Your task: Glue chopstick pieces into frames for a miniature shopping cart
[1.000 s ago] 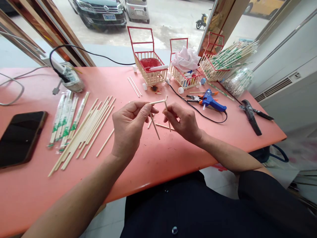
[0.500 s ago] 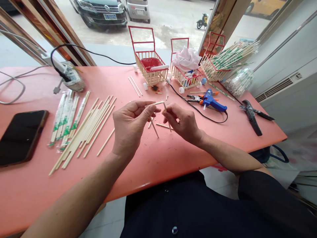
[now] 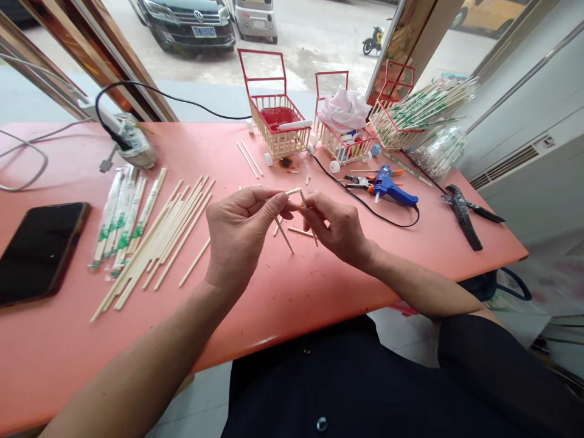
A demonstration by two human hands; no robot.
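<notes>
Between thumb and fingers, my left hand (image 3: 244, 228) pinches a short pale wooden stick (image 3: 293, 191) near its end. A longer wooden stick (image 3: 285, 236) slants down from under the left fingers; where it joins is hidden. My right hand (image 3: 335, 225) is closed on another wooden stick (image 3: 314, 236), which meets the short one at a corner near the fingertips. The pieces are held above the table, in front of my body. Below them lie loose cut bits of stick (image 3: 300, 232).
Bare chopsticks (image 3: 168, 243) and wrapped ones (image 3: 121, 213) lie left, beside a phone (image 3: 41, 252). A blue glue gun (image 3: 393, 187), pliers (image 3: 358, 180) and a black-handled tool (image 3: 465, 219) lie right. Small stick-built carts (image 3: 285, 140) stand at the back; a power strip (image 3: 130, 143) sits back left.
The right-hand stick has tilted slightly, its lower end shifting a little right and down. The fingers of both hands have drawn slightly closer together. Both hands keep their hold.
</notes>
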